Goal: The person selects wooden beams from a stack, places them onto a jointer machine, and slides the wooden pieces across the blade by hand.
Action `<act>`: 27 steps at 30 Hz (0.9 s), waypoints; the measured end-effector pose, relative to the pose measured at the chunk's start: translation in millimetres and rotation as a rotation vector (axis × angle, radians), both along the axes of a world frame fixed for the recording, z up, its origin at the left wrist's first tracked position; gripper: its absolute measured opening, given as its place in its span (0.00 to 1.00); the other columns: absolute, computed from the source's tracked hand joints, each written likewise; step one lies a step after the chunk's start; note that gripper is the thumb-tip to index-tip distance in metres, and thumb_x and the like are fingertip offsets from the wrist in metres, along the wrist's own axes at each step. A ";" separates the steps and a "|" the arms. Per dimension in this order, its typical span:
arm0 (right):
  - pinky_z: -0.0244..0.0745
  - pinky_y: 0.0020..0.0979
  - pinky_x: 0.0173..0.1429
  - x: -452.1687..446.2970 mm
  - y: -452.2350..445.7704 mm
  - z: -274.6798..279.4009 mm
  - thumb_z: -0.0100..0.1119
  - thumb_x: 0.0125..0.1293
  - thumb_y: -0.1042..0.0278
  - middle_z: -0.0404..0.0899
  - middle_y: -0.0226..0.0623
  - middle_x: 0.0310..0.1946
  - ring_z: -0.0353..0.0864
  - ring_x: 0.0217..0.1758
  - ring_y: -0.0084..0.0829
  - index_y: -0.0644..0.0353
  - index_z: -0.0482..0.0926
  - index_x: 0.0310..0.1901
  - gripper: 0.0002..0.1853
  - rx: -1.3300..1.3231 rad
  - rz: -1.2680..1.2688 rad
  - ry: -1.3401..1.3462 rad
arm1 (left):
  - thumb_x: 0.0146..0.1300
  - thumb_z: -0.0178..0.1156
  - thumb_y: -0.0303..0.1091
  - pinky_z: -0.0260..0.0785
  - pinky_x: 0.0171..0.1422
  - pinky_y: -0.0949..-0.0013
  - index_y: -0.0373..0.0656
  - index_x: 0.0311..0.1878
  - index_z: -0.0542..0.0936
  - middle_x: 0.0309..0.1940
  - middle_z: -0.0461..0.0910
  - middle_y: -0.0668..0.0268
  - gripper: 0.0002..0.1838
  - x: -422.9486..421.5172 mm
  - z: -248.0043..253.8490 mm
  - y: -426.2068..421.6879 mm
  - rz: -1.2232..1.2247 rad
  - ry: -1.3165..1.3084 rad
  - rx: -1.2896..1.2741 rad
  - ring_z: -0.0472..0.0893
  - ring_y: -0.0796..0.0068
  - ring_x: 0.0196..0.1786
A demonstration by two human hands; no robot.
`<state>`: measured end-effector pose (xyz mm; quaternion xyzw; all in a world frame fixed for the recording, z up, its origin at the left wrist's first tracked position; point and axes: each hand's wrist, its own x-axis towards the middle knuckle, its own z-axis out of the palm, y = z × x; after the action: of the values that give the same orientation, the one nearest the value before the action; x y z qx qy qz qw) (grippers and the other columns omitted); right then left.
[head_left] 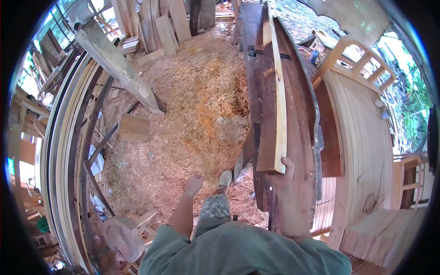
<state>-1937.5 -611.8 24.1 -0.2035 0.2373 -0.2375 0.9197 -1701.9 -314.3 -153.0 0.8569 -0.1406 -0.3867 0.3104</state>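
Observation:
A long wooden beam point(273, 105) lies lengthwise on a dark wooden workbench point(300, 114), its pale edge on the right and browner face on the left. At the beam's near end, my right hand point(286, 173) is closed on the corner, with the thumb on the pale edge. My left hand point(195, 184) hangs in the air over the floor, left of the bench and apart from it. Its fingers are curled in, and nothing shows in them.
Wood shavings point(197, 110) cover the floor. Long boards point(68, 151) are stacked on the left, near a leaning post point(121, 68) and a round log piece point(123, 238). A slatted wooden bed frame point(362, 119) stands right of the bench. Planks point(167, 34) lean at the back.

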 end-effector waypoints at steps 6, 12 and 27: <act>0.78 0.42 0.61 -64.4 78.7 138.5 0.60 0.60 0.56 0.83 0.43 0.54 0.84 0.54 0.42 0.65 0.74 0.64 0.32 0.033 -0.225 0.123 | 0.60 0.68 0.51 0.75 0.59 0.55 0.26 0.50 0.83 0.46 0.86 0.42 0.32 -57.8 -25.6 42.0 -0.185 -0.108 0.174 0.86 0.52 0.53; 0.78 0.55 0.61 -78.1 107.4 273.7 0.66 0.60 0.55 0.84 0.41 0.52 0.84 0.55 0.42 0.58 0.77 0.60 0.28 -0.091 -0.118 0.132 | 0.51 0.71 0.50 0.73 0.64 0.55 0.25 0.59 0.79 0.56 0.81 0.38 0.39 -130.1 -61.8 133.3 -0.224 -0.045 0.303 0.82 0.48 0.60; 0.81 0.44 0.57 -116.6 93.2 250.6 0.67 0.62 0.54 0.86 0.38 0.46 0.86 0.50 0.35 0.60 0.81 0.53 0.22 -0.206 -0.198 0.211 | 0.60 0.66 0.44 0.73 0.37 0.52 0.28 0.49 0.82 0.37 0.82 0.54 0.25 -124.6 -31.5 206.2 0.386 0.240 0.102 0.80 0.60 0.39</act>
<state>-2054.1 -518.5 274.7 -0.2958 0.3258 -0.3274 0.8361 -1826.5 -108.1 -184.5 0.8303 0.0835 -0.4258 0.3496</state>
